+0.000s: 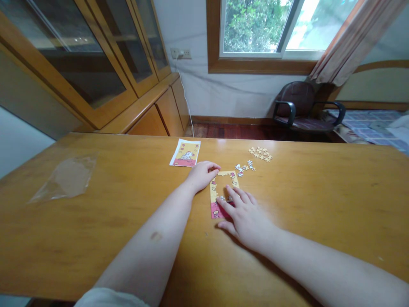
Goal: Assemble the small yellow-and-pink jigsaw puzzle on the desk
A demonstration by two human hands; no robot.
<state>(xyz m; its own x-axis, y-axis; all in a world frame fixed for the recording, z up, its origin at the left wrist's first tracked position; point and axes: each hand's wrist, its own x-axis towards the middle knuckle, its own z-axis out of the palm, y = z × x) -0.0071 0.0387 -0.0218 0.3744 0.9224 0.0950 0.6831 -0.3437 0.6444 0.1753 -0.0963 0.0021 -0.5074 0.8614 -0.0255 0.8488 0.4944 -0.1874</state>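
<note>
A jigsaw puzzle (pixel 214 197) lies on the wooden table, its yellow and pink border joined around an open middle where the tabletop shows. At its upper left corner rests my left hand (pixel 202 175), fingers curved and thumb at the puzzle's edge, with nothing visible in it. Spread over the lower right part is my right hand (pixel 247 215); its index fingertip touches the inner lower edge near small pieces there. That hand hides part of the pink bottom and right side. Just beyond the puzzle lie loose printed pieces (pixel 240 169).
Plain-backed puzzle pieces (pixel 261 153) are grouped farther back. A picture card (pixel 185 153) with a white animal lies behind my left hand. A clear plastic bag (pixel 68 177) is at the left of the table (pixel 319 204). An armchair (pixel 298 106) stands beyond the far edge.
</note>
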